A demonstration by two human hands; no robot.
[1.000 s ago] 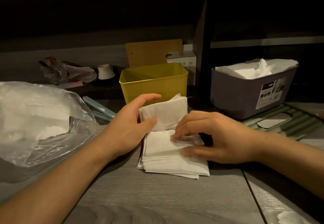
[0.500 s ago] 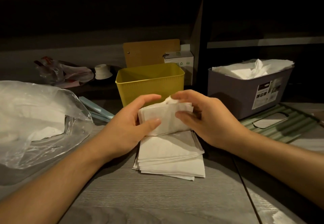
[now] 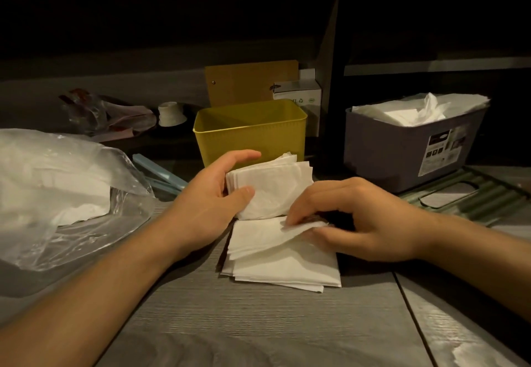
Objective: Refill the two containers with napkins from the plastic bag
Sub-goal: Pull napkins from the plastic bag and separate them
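A flat pile of white napkins (image 3: 287,266) lies on the grey table in front of me. My left hand (image 3: 207,202) grips an upright bundle of folded napkins (image 3: 273,188) standing at the pile's far edge. My right hand (image 3: 353,220) pinches the right edge of the top napkins of the pile and lifts them slightly. Behind stands the yellow container (image 3: 250,133), its inside looking bare. The purple container (image 3: 402,148) at the right is heaped with napkins. The clear plastic bag (image 3: 57,194) with napkins inside lies at the left.
Light blue lid-like pieces (image 3: 161,171) lie between the bag and the yellow container. A green ribbed lid (image 3: 471,197) lies in front of the purple container. At the back are a crumpled wrapper (image 3: 106,113), a small white roll (image 3: 171,114), a brown board (image 3: 253,82) and a white box (image 3: 298,99).
My right hand left the upright bundle, where it had added napkins half a second ago, and dropped back to the flat pile, lifting its top napkins. My left hand kept hold of the bundle.
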